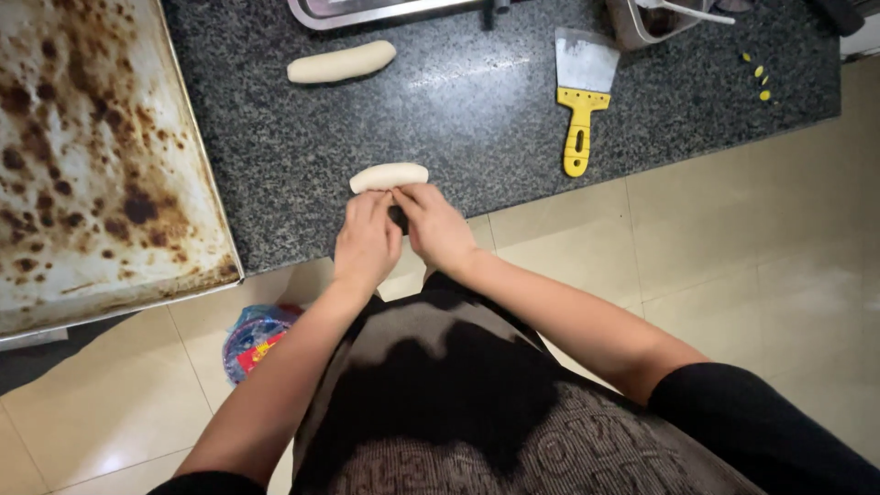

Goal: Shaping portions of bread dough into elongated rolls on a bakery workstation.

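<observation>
A scorched baking tray (101, 156) lies left of the dough roll (389, 176) at the speckled desk's (477, 119) near edge. Left hand (367, 240) and right hand (434, 225), fingers together, press its near side. It looks soft, light; best cupped along its length.

free: counter (458, 110) between dough rolls | blocked: left baking tray (101, 156), right scraper (581, 101)

Granite counter (458, 110) w/ dough rolls (389, 176) (341, 62), scraper (582, 96), scorched tray (92, 156).
</observation>
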